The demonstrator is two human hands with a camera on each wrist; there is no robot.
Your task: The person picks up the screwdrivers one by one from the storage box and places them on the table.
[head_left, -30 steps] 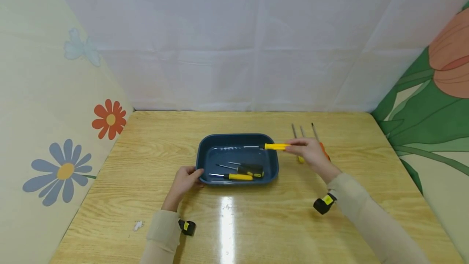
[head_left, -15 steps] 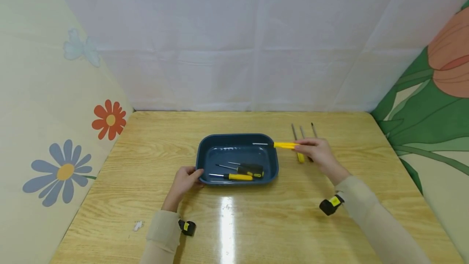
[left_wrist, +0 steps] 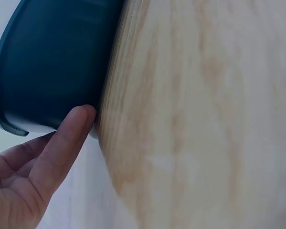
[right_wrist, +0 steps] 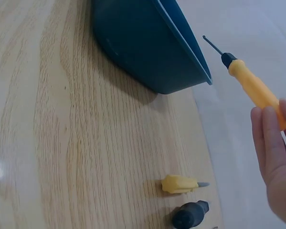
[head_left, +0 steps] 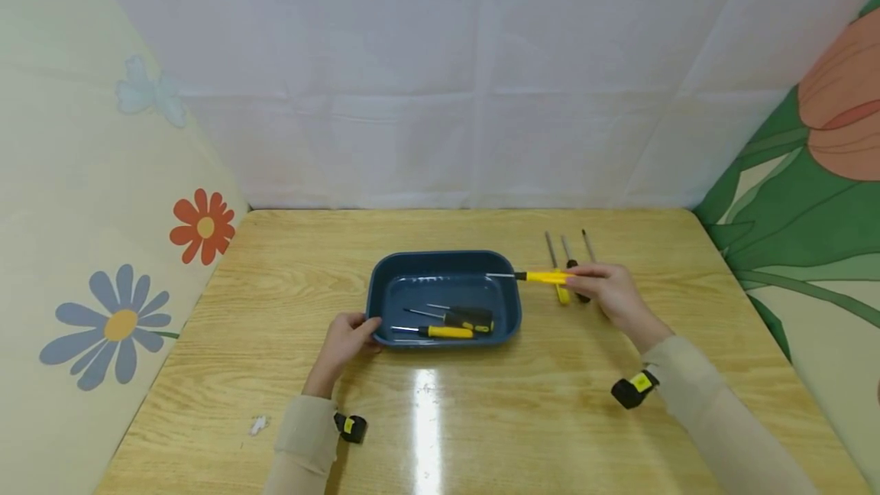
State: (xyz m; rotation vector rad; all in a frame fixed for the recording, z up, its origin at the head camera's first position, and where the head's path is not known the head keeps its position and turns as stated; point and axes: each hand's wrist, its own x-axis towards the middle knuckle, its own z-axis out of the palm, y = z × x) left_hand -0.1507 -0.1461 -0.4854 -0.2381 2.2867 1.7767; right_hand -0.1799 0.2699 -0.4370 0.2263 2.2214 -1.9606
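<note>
My right hand (head_left: pixel 615 296) pinches a yellow-handled screwdriver (head_left: pixel 545 277) by the end of its handle. Its thin shaft points left over the right rim of a dark blue plastic bin (head_left: pixel 412 289); the right wrist view shows the screwdriver (right_wrist: pixel 255 86) raised above the table. At the bin's front left corner, my left hand (head_left: pixel 349 341) grips with the thumb over the rim and fingers against the outer wall. Inside lie another yellow-handled screwdriver (head_left: pixel 450 332) and, just behind it, black-handled screwdrivers (head_left: pixel 470 318) with two thin shafts showing.
Right of the bin, a yellow-handled screwdriver (head_left: pixel 563 296) and a black-handled screwdriver (head_left: pixel 572 265) lie on the wooden table (head_left: pixel 309 258). A third shaft (head_left: pixel 587 241) shows beside them, its handle hidden behind my right hand. A white scrap (head_left: pixel 258 425) lies at front left.
My right hand has moved right with the yellow-handled screwdriver, so that less of it overlaps the bin. My left hand and the bin have stayed in place.
</note>
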